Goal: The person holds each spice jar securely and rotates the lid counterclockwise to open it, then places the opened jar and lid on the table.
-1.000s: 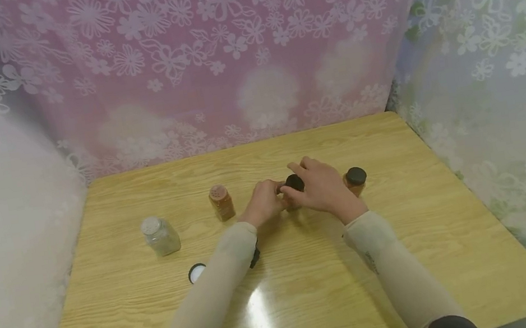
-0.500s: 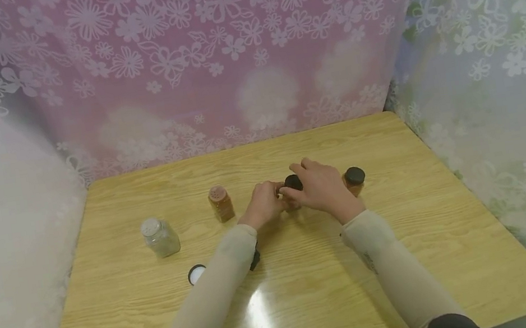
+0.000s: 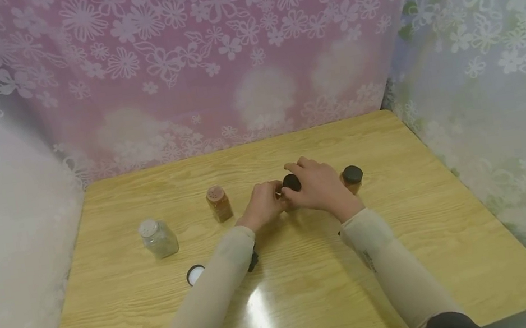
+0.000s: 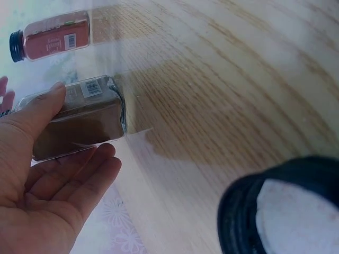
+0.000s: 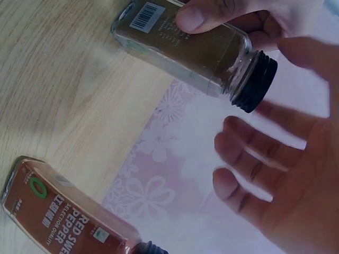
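My left hand point(image 3: 264, 203) holds a spice jar of brown powder upright on the table, its thumb on one side of the glass. The right wrist view shows this jar point(image 5: 180, 47) with its black screw cap point(image 5: 255, 82) on. My right hand point(image 3: 320, 186) is spread around the cap, with its fingers point(image 5: 249, 148) loosely extended and a gap visible between them and the cap. Just right of that hand stands a capped jar of red powder point(image 3: 351, 180), whose label partly reads "red sweet pepper" in the right wrist view.
To the left stand a jar of reddish-brown spice point(image 3: 220, 205) and a jar of pale contents point(image 3: 159, 240), both with bare shaker tops. A black lid with white lining point(image 3: 195, 275) lies nearer. Another dark object point(image 3: 253, 260) is partly behind the left sleeve. Floral curtains point(image 3: 230, 78) surround the table.
Both hands stay at the same jar, with only slight shifts of the right fingers at the cap. The whole head view drifts a little.
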A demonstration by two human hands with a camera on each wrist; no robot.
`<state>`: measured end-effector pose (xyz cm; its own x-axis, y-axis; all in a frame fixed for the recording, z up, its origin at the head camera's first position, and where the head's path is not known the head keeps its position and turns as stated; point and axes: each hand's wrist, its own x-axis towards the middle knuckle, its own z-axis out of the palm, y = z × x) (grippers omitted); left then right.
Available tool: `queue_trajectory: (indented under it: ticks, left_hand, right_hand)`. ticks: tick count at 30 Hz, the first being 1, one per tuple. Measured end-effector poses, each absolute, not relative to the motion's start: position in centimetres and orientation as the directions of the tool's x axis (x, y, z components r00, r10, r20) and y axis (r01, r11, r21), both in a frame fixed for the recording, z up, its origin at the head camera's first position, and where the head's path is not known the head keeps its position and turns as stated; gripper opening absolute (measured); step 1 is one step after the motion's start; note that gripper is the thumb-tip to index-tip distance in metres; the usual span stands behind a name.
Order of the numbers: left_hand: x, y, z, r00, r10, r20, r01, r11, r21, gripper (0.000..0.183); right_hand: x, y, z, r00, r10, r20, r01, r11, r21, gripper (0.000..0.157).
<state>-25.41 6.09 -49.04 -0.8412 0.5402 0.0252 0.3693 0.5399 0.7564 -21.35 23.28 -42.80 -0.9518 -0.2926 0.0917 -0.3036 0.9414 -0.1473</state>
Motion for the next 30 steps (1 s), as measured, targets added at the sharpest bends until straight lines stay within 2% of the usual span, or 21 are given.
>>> queue_trajectory:
  ticks: [4, 8, 12, 17, 21, 24, 30]
  left_hand:
    - [-25.45, 6.04, -49.09, -0.845, 0.535, 0.008, 0.347, 0.537, 0.769, 0.037]
    - [-25.56, 6.01, -49.18, -0.843, 0.538, 0.017, 0.355, 0.531, 0.77, 0.034]
    - [-25.63, 6.03, -49.28, -0.835, 0.55, 0.032, 0.377, 0.528, 0.761, 0.03]
    - [-25.5, 6.08, -49.32, -0.836, 0.547, 0.035, 0.382, 0.536, 0.753, 0.03]
    - [-25.34, 6.1, -49.32, -0.841, 0.541, 0.013, 0.357, 0.537, 0.764, 0.035]
    - [-25.28, 6.04, -49.32, -0.842, 0.539, 0.003, 0.348, 0.54, 0.767, 0.038]
    - [-25.54, 5.94, -49.33, -0.84, 0.542, 0.023, 0.37, 0.541, 0.756, 0.031]
  right_hand:
    - [-21.43, 23.49, -42.65, -0.956, -0.286, 0.064, -0.293, 0.946, -0.142, 0.057]
    - [-21.42, 23.78, -42.39, -0.932, -0.357, 0.064, -0.362, 0.91, -0.201, 0.048]
    - [-21.36, 23.88, -42.29, -0.921, -0.383, 0.069, -0.388, 0.89, -0.238, 0.049]
    - [-21.41, 23.56, -42.32, -0.941, -0.325, 0.092, -0.337, 0.926, -0.171, 0.058]
    - [-21.45, 23.55, -42.4, -0.953, -0.289, 0.088, -0.3, 0.944, -0.141, 0.057]
    - [-21.44, 23.75, -42.43, -0.943, -0.324, 0.076, -0.332, 0.924, -0.191, 0.046]
    - [-21.27, 24.24, -42.24, -0.917, -0.381, 0.117, -0.398, 0.866, -0.303, 0.046]
